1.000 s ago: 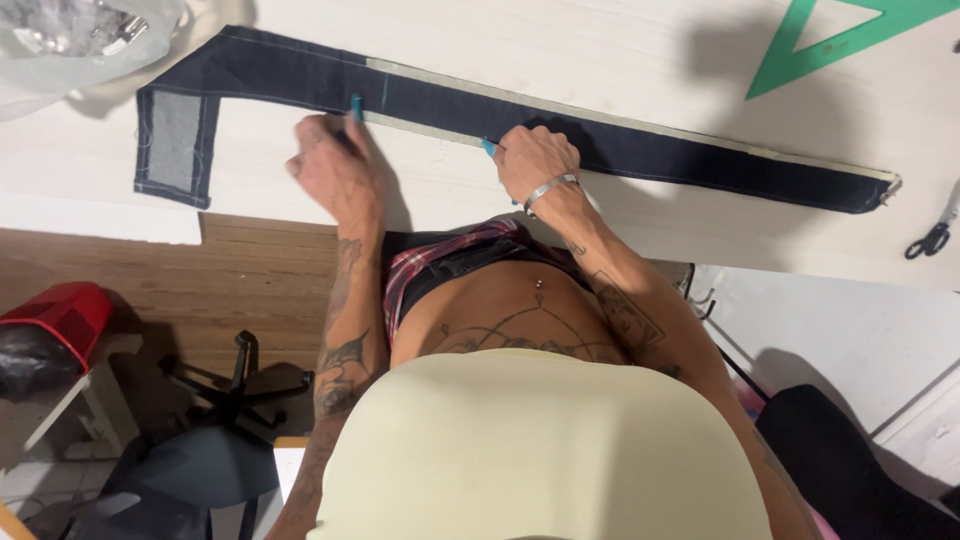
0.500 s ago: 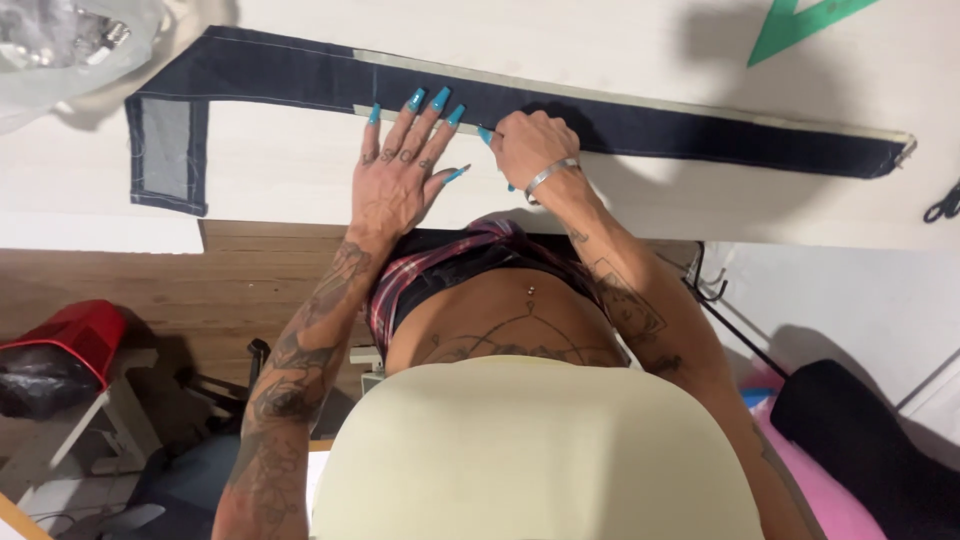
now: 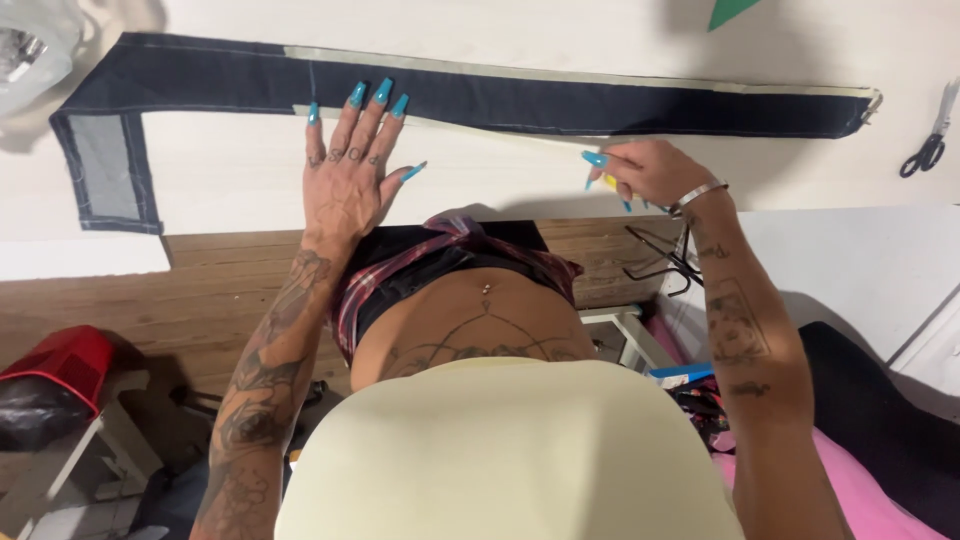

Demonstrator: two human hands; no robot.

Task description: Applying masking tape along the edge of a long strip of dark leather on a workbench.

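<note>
A long dark denim strip (image 3: 640, 108) lies across the white table (image 3: 240, 185), with its left end bent down toward me. A pale narrow paper strip (image 3: 480, 66) runs along its far edge. My left hand (image 3: 348, 175) lies flat with fingers spread, its turquoise nail tips resting on the denim's near edge. Further right, my right hand (image 3: 648, 172) pinches a small yellow piece of chalk (image 3: 609, 182) just below the denim's near edge.
Scissors (image 3: 930, 145) lie at the table's right end. A green triangle ruler corner (image 3: 735, 10) shows at the top, and a clear plastic bag (image 3: 30, 50) at the top left. Below the table are a red stool (image 3: 55, 365) and a wooden floor.
My left hand went from curled to flat with spread fingers on the denim's edge. My right hand slid to the right along the near edge of the strip.
</note>
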